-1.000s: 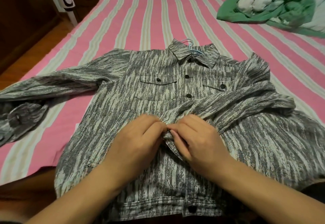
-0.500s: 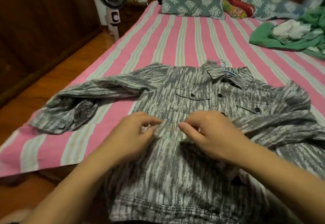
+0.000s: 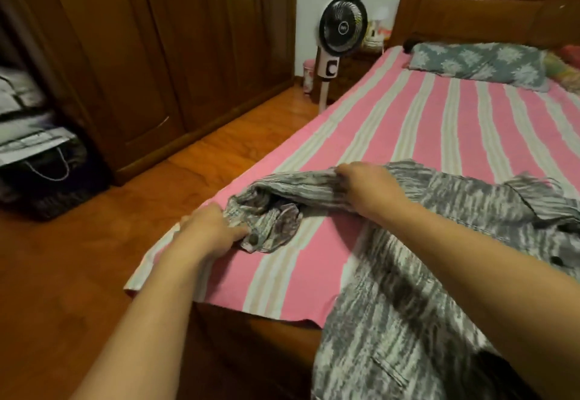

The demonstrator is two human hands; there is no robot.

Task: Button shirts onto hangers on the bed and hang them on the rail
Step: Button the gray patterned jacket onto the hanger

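Note:
A grey and white patterned shirt (image 3: 408,321) lies on the pink striped bed (image 3: 423,123), its hem hanging over the near edge. Its left sleeve (image 3: 295,186) stretches toward the bed's left edge and ends in a crumpled cuff (image 3: 273,227) with a dark button. My left hand (image 3: 210,230) grips that cuff at the bed's edge. My right hand (image 3: 367,186) holds the sleeve further up, fingers curled over the bunched cloth. The hanger is hidden from view.
A wooden wardrobe (image 3: 150,54) lines the left wall across a strip of wooden floor (image 3: 78,258). A standing fan (image 3: 339,35) is by the bed's far corner. A patterned pillow (image 3: 477,61) lies at the headboard. Dark bags (image 3: 40,173) sit at the far left.
Both hands left the shirt's front placket and moved left to the left sleeve. My view swung left toward the wardrobe and floor.

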